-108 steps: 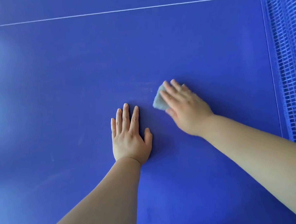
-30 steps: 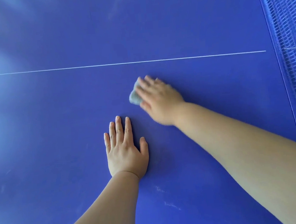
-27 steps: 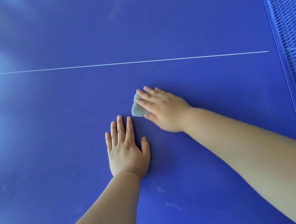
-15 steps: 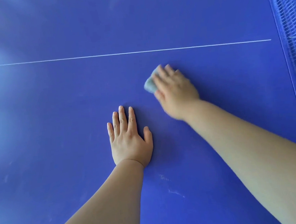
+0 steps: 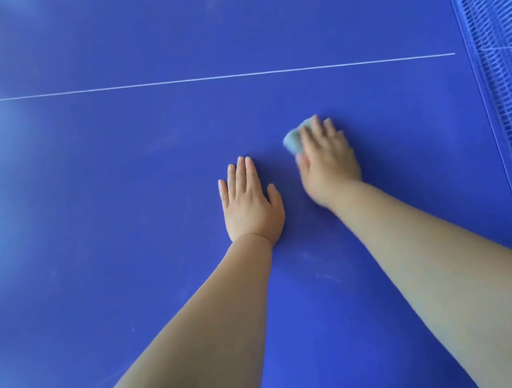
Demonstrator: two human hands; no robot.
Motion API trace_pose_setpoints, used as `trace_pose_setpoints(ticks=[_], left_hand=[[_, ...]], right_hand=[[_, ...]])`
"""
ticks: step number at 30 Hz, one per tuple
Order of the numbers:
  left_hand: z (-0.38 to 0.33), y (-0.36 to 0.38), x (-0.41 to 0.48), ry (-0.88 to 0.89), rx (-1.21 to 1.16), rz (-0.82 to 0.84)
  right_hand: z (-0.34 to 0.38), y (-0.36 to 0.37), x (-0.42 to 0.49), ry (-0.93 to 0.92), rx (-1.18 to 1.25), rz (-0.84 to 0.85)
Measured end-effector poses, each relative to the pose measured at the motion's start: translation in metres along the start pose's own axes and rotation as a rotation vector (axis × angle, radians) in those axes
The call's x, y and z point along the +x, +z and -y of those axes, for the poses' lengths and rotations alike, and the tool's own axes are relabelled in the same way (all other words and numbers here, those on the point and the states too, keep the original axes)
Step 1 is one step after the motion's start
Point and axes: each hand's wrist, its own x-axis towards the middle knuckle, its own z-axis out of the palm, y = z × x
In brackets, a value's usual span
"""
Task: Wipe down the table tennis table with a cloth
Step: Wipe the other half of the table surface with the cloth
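Note:
The blue table tennis table point(image 5: 128, 202) fills the view. A small grey cloth point(image 5: 294, 140) lies on it, mostly covered by my right hand point(image 5: 326, 161), which presses it flat with straight fingers; only the cloth's left corner shows. The right hand is blurred by motion. My left hand point(image 5: 249, 203) rests palm down on the table just left of the right hand, fingers straight and together, holding nothing.
A thin white line point(image 5: 210, 78) runs across the table beyond both hands. The blue net point(image 5: 504, 85) stands along the right edge. Faint pale smears point(image 5: 320, 268) mark the surface between my forearms.
My right hand has slid the cloth to the right and slightly nearer since half a second ago, continuing back-and-forth strokes. My left hand stays flat in place.

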Motion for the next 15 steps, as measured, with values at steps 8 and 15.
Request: trace_pose_setpoints(ticks=[8, 15], left_hand=[[0.113, -0.057, 0.036, 0.032, 0.157, -0.053], [0.131, -0.049, 0.066, -0.002, 0.178, -0.061]], right_hand=[[0.003, 0.008, -0.011, -0.232, -0.003, 0.077], [0.046, 0.014, 0.048, 0.050, 0.021, -0.019]])
